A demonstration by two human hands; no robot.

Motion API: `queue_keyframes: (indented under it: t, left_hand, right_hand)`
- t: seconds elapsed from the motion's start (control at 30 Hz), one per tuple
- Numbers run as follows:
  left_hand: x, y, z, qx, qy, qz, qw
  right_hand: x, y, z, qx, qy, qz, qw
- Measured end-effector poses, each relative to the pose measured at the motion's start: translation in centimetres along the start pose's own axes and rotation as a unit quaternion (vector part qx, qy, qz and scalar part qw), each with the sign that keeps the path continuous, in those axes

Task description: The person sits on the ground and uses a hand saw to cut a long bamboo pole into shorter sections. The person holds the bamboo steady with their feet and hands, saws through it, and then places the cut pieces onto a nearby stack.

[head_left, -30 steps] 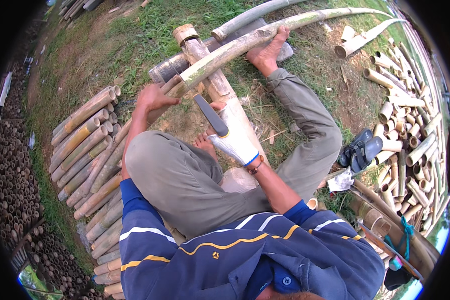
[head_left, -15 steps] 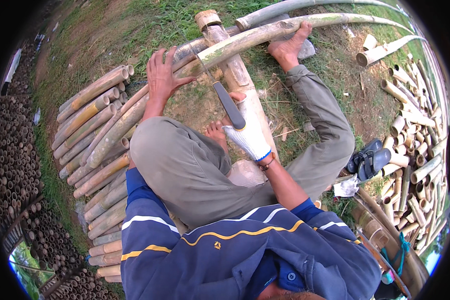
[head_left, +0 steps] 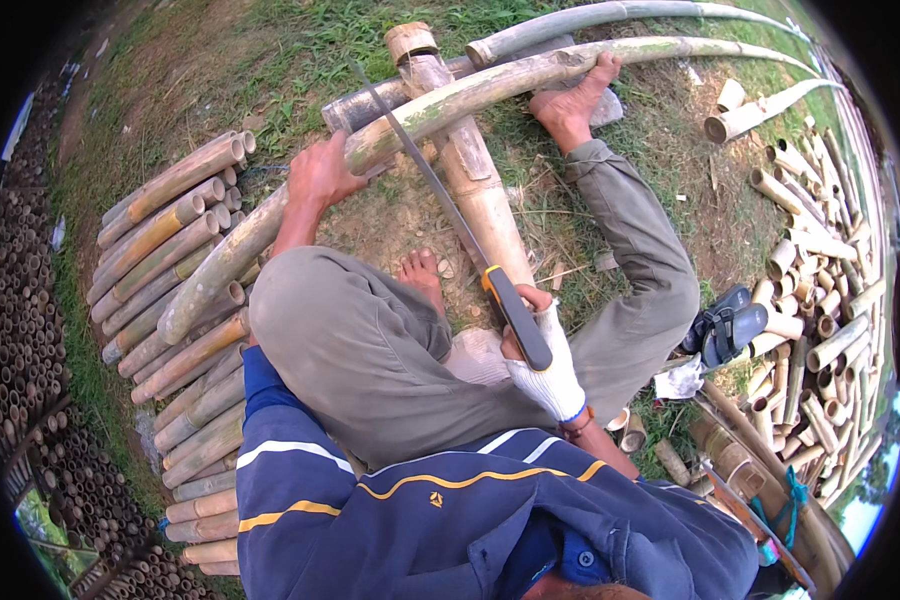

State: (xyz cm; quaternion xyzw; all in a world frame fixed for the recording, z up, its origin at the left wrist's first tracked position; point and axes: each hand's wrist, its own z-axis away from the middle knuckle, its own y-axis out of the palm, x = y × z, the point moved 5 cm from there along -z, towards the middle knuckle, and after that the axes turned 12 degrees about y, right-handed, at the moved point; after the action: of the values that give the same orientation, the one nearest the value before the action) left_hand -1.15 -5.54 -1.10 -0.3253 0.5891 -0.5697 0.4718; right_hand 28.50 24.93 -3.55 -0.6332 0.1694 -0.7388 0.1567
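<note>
A long bamboo pole (head_left: 490,92) runs from lower left to upper right, across a thicker bamboo post (head_left: 467,165) on the ground. My left hand (head_left: 322,175) is closed around the pole, left of the saw. In a white knitted glove, my right hand (head_left: 545,360) grips the dark handle of a hand saw (head_left: 437,189). The long blade slants up and left, lying across the pole just right of my left hand. Whether its teeth have entered the bamboo is too small to tell. My bare right foot (head_left: 570,110) presses against the pole.
Stacked cut bamboo lengths (head_left: 200,420) lie at my left. Many short bamboo pieces (head_left: 820,290) are heaped at right, beside black sandals (head_left: 725,325). Another bamboo pole (head_left: 590,15) lies beyond the held one. A bamboo log (head_left: 365,107) sits under it.
My right hand has drawn the saw back toward my body and slightly right, showing more blade. The spread fingers of my left hand have closed around the pole.
</note>
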Motion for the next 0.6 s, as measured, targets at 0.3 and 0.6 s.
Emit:
queue_keyframes:
  t: [0.3,0.6]
  left_hand:
    - [-2.1,-0.7,-0.1,0.015,0.021,0.01,1.0]
    - [0.9,-0.9,0.4,0.004,0.006,0.012,1.0]
  right_hand:
    - [9.5,-0.9,-9.0,0.059,-0.027,-0.139,0.988]
    - [7.7,-4.5,3.3,0.053,0.104,-0.048,0.992]
